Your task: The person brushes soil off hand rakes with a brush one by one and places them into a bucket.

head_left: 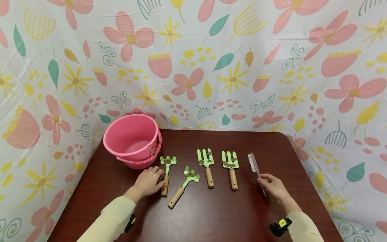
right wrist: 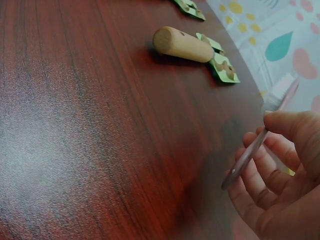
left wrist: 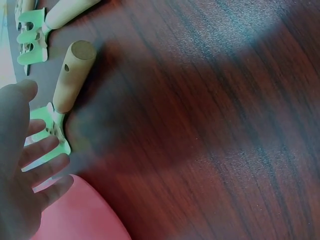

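My right hand [head_left: 273,186] pinches the pink handle of a white-bristled brush [head_left: 253,163] between thumb and fingers, above the table's right side. At the left, my left hand [head_left: 148,181] reaches beside a small green hand rake [head_left: 164,185] with a wooden handle. In the left wrist view the fingers are loosely extended near the rake's head and do not wrap around it; whether they touch it I cannot tell. A second green rake [head_left: 176,197] lies slanted to its right. Farther right lie two green hand forks, one [head_left: 210,177] left of the other [head_left: 233,179]. Brown patches mark all their heads.
Two pink buckets [head_left: 133,136], one nested in the other, stand at the table's back left, just beyond my left hand. The dark wooden table [head_left: 211,218] ends at a flower-patterned curtain [head_left: 193,111] behind and at both sides.
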{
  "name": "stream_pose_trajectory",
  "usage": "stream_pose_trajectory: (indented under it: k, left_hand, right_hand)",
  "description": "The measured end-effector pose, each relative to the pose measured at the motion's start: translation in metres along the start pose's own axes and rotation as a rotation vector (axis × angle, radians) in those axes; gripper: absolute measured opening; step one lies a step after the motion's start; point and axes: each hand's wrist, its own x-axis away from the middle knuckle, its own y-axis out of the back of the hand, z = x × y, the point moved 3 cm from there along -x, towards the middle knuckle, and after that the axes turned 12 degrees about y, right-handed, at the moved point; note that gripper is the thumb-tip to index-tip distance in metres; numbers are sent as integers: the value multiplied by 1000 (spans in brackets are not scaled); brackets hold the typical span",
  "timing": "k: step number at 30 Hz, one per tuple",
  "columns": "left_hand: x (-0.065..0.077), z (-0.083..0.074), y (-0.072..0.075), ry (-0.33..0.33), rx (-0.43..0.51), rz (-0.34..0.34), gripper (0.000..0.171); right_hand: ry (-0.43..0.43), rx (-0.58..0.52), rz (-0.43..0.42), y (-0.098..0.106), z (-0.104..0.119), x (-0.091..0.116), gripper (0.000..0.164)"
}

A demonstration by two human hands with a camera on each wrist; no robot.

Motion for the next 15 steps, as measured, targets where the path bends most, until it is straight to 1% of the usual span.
stream_pose_trajectory:
  k: [7,12,15]
  left_hand:
    - [3,1,-3,36,27,15,42]
    - [3,2,-9,58,13,24,43]
    - [4,2,-13,62,-2,20,44]
  right_hand:
    - [45,96,-23,3,6,-3,48]
    - [85,192,-34,4,9,-3,51]
    - [100,227,-33,4,11,-2,50]
